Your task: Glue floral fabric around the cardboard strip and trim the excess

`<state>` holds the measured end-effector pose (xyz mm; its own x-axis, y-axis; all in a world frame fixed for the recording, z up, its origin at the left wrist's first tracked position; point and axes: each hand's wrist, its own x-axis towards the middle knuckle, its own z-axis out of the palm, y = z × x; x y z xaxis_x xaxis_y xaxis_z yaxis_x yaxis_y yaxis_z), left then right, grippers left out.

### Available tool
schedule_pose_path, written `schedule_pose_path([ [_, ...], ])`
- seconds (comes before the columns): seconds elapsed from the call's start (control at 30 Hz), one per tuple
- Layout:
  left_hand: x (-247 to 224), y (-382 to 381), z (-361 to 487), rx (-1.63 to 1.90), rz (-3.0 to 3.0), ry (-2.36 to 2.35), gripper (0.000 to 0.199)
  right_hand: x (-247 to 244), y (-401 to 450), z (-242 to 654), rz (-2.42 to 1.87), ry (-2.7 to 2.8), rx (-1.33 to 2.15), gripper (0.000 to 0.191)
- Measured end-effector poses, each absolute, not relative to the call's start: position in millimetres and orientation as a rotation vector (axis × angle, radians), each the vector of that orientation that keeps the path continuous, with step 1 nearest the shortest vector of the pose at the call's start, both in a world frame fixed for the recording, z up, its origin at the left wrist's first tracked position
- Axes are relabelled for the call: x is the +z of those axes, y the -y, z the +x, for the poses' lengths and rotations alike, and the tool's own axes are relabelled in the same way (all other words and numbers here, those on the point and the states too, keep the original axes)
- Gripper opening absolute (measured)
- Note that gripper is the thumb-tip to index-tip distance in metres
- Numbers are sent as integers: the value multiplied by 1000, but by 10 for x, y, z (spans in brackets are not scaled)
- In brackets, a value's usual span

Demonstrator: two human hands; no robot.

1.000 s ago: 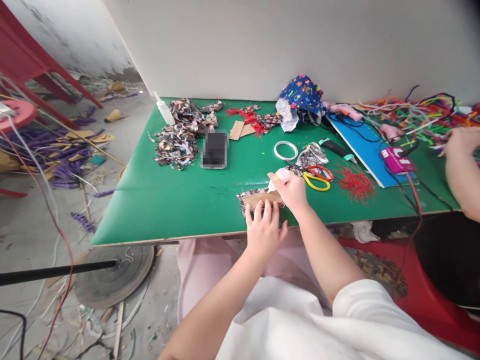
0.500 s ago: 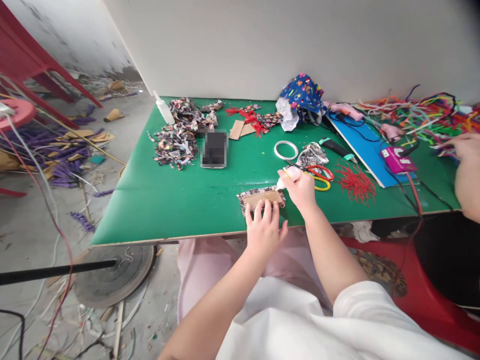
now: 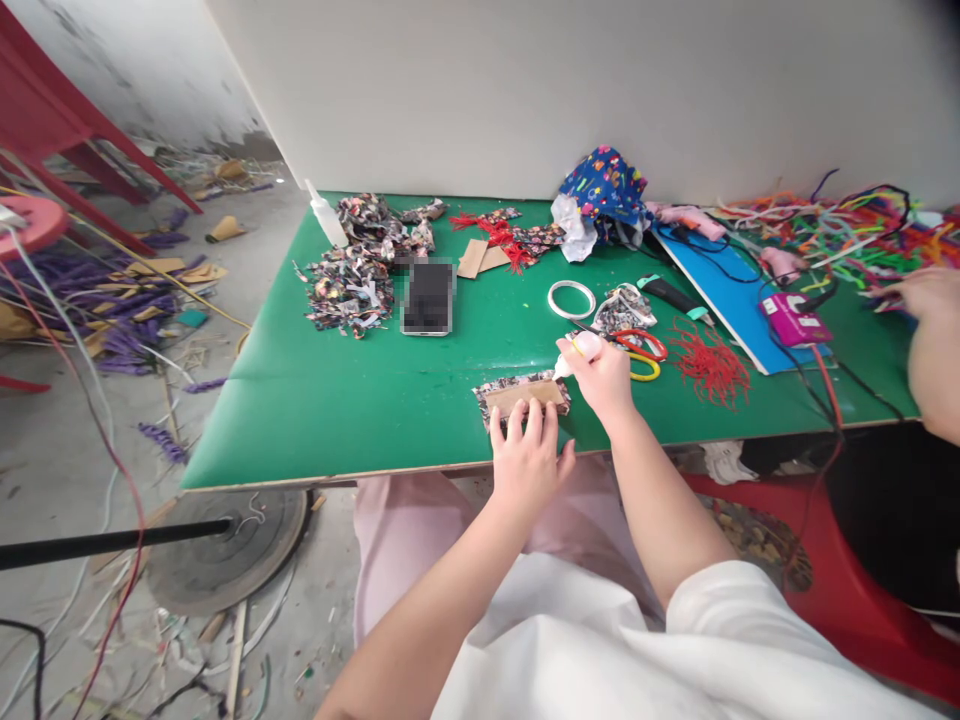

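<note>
A brown cardboard strip [image 3: 504, 400] lies on a piece of dark patterned fabric [image 3: 481, 402] near the front edge of the green table [image 3: 300, 420]. My left hand [image 3: 529, 455] rests on the strip's near side with its fingers spread. My right hand [image 3: 606, 380] is closed around a small white bottle [image 3: 586, 348], whose tip points down at the right end of the strip. Just beyond my right hand are scissors with red and yellow handles [image 3: 646, 368], a white ring of tape [image 3: 553, 300] and a small patterned bundle [image 3: 626, 308].
A phone [image 3: 427, 300], patterned scraps [image 3: 349, 290] and another white bottle [image 3: 328, 222] stand at the back left. Red strings [image 3: 712, 365], a cutter [image 3: 675, 298], a blue board [image 3: 720, 290] and a pink box [image 3: 796, 320] lie right. Another person's hand [image 3: 934, 300] is at the far right.
My hands, the strip and the bottle have hardly moved. At the far right, the other person's hand has shifted slightly left.
</note>
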<state>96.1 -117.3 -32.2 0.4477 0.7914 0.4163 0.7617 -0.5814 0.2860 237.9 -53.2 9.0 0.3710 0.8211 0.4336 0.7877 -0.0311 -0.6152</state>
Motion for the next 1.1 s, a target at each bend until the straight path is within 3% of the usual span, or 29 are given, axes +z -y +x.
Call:
schedule_pose_path([
  [0.73,-347,1173,962,813,2628,-1407,47,117,475,2041,-1696,1510,270,40],
  [1.1,-352,1163,937,824,2650,-1360,38,157,392,1626,-1655,1694,334,45],
])
